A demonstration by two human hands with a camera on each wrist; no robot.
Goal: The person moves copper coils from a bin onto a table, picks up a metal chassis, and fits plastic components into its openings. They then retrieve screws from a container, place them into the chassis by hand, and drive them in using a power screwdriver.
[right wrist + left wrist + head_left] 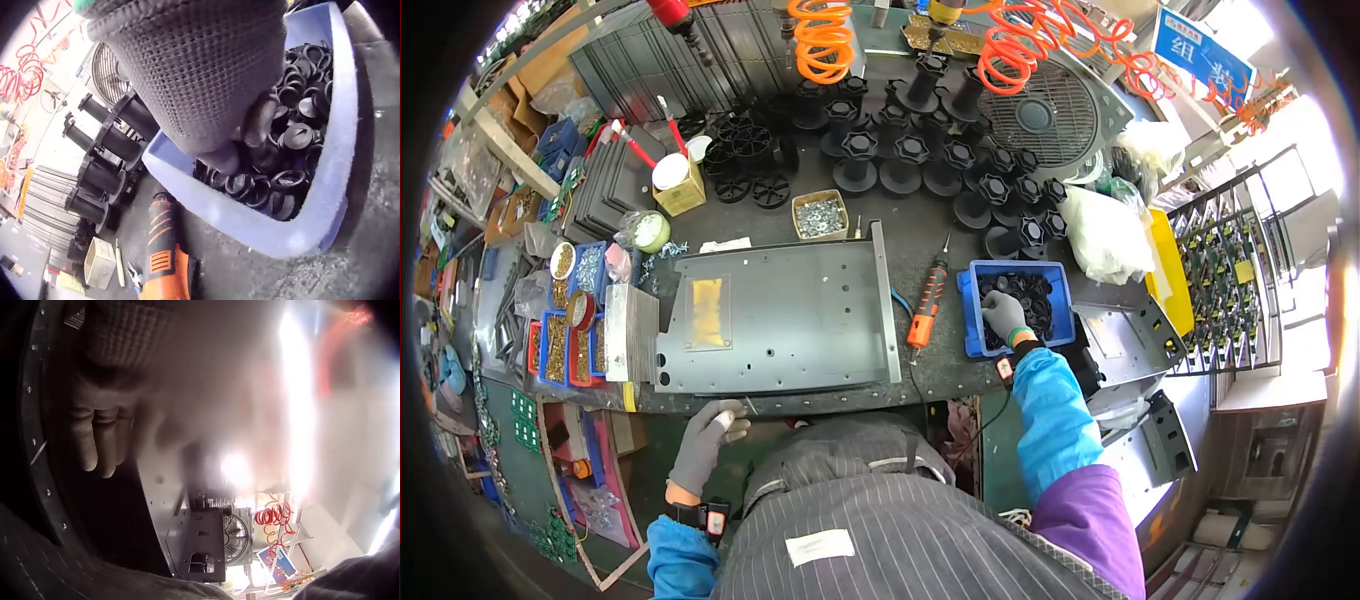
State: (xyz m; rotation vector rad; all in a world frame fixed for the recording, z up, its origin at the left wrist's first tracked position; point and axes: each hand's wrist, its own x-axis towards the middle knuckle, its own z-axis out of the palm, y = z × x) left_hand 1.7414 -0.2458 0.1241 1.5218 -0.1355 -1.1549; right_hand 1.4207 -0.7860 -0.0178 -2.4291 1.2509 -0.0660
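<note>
My right hand point(1004, 314), in a grey knit glove, reaches down into a blue plastic bin point(972, 335). Its fingertips dip among loose black plastic rings and caps point(290, 181), and I cannot tell whether they pinch one. In the right wrist view the gloved hand point(200, 81) covers part of the bin's contents. My left hand point(708, 440), gloved too, hangs at the bench's front edge with relaxed fingers and nothing in them. A grey metal panel point(810, 330) with a yellow label lies on the bench just beyond it.
An orange and black electric screwdriver point(928, 302) lies between panel and bin. Black star-shaped knobs point(859, 146) stand behind. Screw trays point(555, 345) and a stack of plates point(632, 335) sit at left. A metal bracket point(1135, 340) lies right of the bin.
</note>
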